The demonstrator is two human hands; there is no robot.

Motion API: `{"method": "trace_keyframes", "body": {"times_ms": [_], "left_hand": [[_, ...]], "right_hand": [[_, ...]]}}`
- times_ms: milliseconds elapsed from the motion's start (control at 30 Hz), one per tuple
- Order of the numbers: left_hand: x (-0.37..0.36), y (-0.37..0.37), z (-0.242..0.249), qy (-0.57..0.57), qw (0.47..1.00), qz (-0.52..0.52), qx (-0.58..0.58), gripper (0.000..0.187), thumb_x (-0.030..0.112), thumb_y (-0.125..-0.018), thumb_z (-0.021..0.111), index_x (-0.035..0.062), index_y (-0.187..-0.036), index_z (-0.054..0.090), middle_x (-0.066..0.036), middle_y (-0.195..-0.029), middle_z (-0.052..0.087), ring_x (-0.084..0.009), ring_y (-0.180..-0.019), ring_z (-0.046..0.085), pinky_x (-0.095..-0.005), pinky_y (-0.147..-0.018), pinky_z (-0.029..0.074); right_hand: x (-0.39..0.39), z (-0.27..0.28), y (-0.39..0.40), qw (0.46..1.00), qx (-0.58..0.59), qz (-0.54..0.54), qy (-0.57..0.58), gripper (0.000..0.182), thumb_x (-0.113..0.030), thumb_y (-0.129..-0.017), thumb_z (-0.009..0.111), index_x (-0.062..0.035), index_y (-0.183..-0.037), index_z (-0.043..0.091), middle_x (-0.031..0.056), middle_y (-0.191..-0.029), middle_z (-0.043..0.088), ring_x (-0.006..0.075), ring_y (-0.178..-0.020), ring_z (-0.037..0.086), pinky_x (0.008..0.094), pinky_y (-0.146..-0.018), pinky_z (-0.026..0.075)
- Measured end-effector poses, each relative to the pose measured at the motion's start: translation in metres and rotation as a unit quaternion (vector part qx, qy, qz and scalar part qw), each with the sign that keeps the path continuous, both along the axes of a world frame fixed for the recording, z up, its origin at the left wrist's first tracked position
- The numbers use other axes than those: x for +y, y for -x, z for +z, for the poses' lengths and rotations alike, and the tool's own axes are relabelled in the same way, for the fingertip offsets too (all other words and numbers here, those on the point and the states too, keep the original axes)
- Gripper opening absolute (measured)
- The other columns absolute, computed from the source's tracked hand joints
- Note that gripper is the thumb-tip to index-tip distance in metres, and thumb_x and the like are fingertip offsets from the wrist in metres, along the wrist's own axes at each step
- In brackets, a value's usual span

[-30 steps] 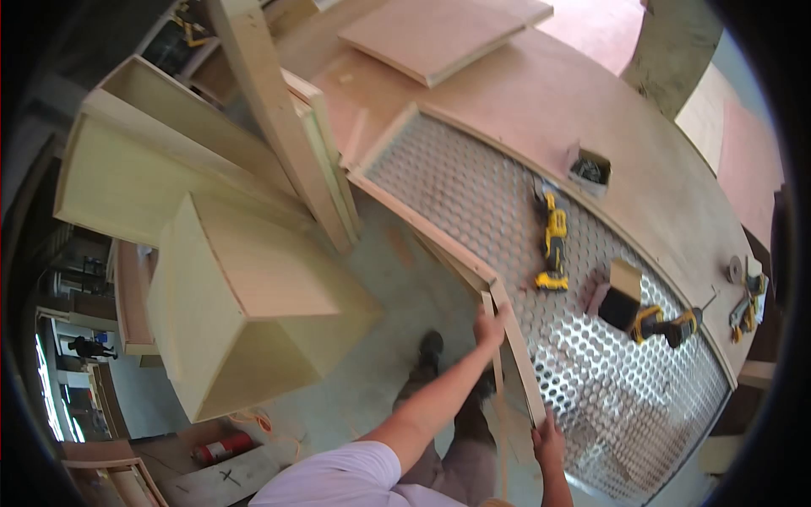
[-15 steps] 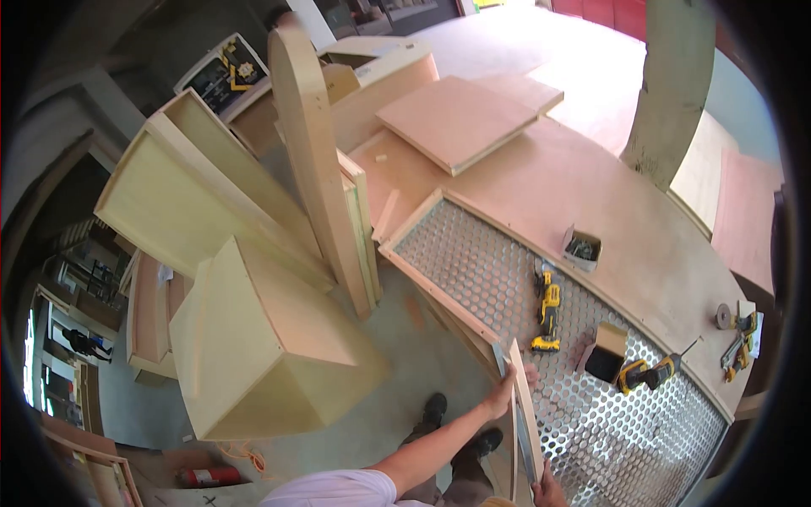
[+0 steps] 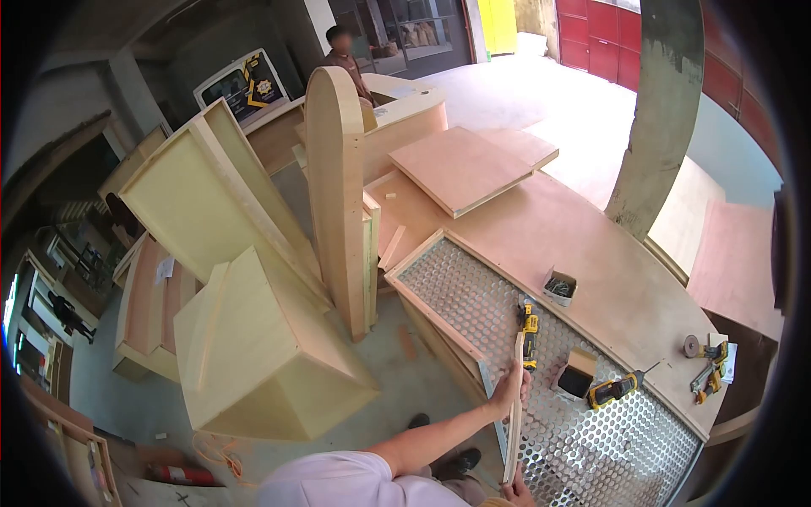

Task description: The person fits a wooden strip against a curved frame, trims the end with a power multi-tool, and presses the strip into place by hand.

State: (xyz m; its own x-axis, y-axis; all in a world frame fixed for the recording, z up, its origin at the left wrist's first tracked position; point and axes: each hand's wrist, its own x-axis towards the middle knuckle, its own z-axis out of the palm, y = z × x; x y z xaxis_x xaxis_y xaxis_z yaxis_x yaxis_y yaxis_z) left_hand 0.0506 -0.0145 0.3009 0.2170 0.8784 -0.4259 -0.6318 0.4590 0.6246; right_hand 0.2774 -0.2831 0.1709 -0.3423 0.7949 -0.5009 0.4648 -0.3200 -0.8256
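Observation:
My left hand point(image 3: 508, 393) is closed around the upper part of a long, thin wooden strip point(image 3: 516, 422). The strip's lower end is in my right hand point(image 3: 519, 492), whose fingers are partly cut off by the bottom edge of the view. Beneath the strip lies a perforated metal sheet point(image 3: 456, 283) in a wooden frame. A narrow metal edge strip point(image 3: 498, 420) shows just left of the wood. Beyond my left hand, a yellow-and-black power tool point(image 3: 529, 331) rests on the sheet, with a small open box point(image 3: 576, 374) and a yellow cordless drill point(image 3: 615, 389) to its right.
A box of screws point(image 3: 560, 287) stands by the frame's far edge. Flat wooden panels point(image 3: 465, 169) lie farther back. Tall wooden pieces point(image 3: 334, 194) and an angular wooden box point(image 3: 262, 346) stand at left. A grinder-like tool point(image 3: 710, 367) lies right; a person point(image 3: 348, 63) is behind.
The view has shifted, bringing the person at the back into sight. Both hands keep hold of the wooden strip, which has turned more upright, its top now over the yellow power tool.

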Motion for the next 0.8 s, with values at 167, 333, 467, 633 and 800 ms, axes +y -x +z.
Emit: {"method": "trace_keyframes", "body": {"times_ms": [167, 333, 467, 633, 800], "left_hand": [[-0.005, -0.008, 0.014, 0.003, 0.998, 0.025, 0.064, 0.060, 0.073, -0.098, 0.045, 0.0170, -0.080, 0.052, 0.007, -0.060, 0.043, -0.0069, -0.050, 0.042, -0.0239, -0.048, 0.037], [-0.013, -0.008, 0.031, 0.008, 0.994, 0.038, 0.098, 0.060, 0.074, -0.097, 0.048, 0.0178, -0.076, 0.051, 0.008, -0.059, 0.042, -0.0060, -0.049, 0.042, -0.0230, -0.046, 0.035], [-0.014, -0.008, 0.031, -0.005, 0.992, 0.029, 0.121, 0.059, 0.071, -0.099, 0.046, 0.0160, -0.080, 0.051, 0.005, -0.063, 0.046, -0.0076, -0.051, 0.044, -0.0250, -0.048, 0.037], [-0.013, -0.017, 0.054, -0.025, 0.996, 0.046, 0.074, 0.056, 0.071, -0.098, 0.051, 0.0213, -0.071, 0.047, 0.009, -0.059, 0.038, -0.0045, -0.048, 0.037, -0.0242, -0.044, 0.030], [0.010, -0.024, 0.061, -0.060, 0.994, 0.069, 0.052, 0.058, 0.071, -0.097, 0.051, 0.0223, -0.067, 0.042, 0.010, -0.057, 0.038, -0.0036, -0.045, 0.036, -0.0234, -0.041, 0.028]], "right_hand": [[-0.004, -0.017, 0.004, 0.996, 0.071, -0.050, 0.036, 0.045, -0.034, -0.105, 0.059, 0.0001, -0.134, 0.056, 0.0097, -0.104, 0.072, 0.0197, -0.089, 0.067, 0.0362, -0.079, 0.056], [-0.012, -0.001, 0.015, 0.998, 0.026, -0.058, -0.012, 0.043, -0.037, -0.100, 0.066, -0.0015, -0.123, 0.061, 0.0095, -0.092, 0.071, 0.0206, -0.083, 0.066, 0.0383, -0.073, 0.055], [-0.026, -0.004, 0.018, 0.993, -0.027, -0.096, -0.062, 0.044, -0.040, -0.096, 0.070, -0.0034, -0.120, 0.064, 0.0119, -0.087, 0.071, 0.0249, -0.078, 0.066, 0.0401, -0.074, 0.055], [-0.042, 0.007, 0.012, 0.989, -0.084, -0.121, -0.025, 0.050, -0.045, -0.091, 0.073, -0.0028, -0.116, 0.065, 0.0161, -0.087, 0.072, 0.0322, -0.077, 0.069, 0.0436, -0.073, 0.056], [-0.042, 0.010, 0.003, 0.987, -0.108, -0.120, -0.002, 0.045, -0.043, -0.091, 0.071, -0.0028, -0.112, 0.064, 0.0148, -0.085, 0.071, 0.0313, -0.074, 0.068, 0.0427, -0.071, 0.056]]}}
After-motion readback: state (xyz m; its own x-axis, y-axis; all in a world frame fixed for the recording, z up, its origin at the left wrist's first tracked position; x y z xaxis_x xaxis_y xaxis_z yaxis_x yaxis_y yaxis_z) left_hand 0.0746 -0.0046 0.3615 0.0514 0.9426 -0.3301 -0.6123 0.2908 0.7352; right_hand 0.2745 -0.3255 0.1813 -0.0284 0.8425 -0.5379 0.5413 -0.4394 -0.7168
